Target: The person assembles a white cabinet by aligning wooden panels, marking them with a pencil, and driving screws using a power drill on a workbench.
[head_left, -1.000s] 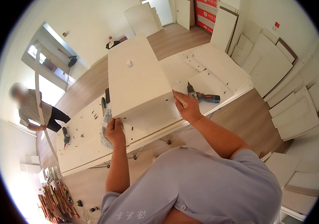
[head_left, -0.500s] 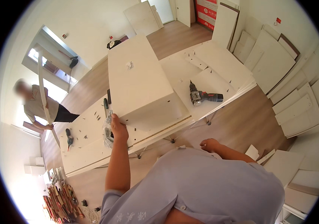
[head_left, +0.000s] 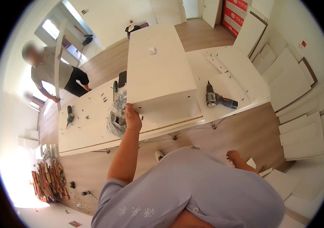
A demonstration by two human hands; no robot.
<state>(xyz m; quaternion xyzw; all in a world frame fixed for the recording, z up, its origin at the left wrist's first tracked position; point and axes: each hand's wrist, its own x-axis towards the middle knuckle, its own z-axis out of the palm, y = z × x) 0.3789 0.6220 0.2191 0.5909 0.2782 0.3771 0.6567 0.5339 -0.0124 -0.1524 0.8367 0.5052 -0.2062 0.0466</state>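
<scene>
In a room full of board and sawn stock, a person in a grey-blue shirt is working at a long white worktable (head_left: pixel 86 142). The left hand (head_left: pixel 133 118) is gripping the near left corner of a long white box (head_left: pixel 162 72), which is lying across the middle of the table, its near end facing the wearer. The right hand (head_left: pixel 234 155) is hanging near the shirt, over the floor and well apart from the box; its fingers are curling loosely, and whether they are holding anything one cannot tell. A crumpled clear plastic bag (head_left: pixel 117 121) is lying just beside the left hand, with a green-handled screwdriver (head_left: pixel 115 89) and a dark flat slab (head_left: pixel 122 79) beyond it. To the box's right, a cordless drill (head_left: pixel 218 100) is resting on a white board. At left, a co-worker (head_left: pixel 65 72) is holding a long pale strip (head_left: pixel 58 57) upright.
</scene>
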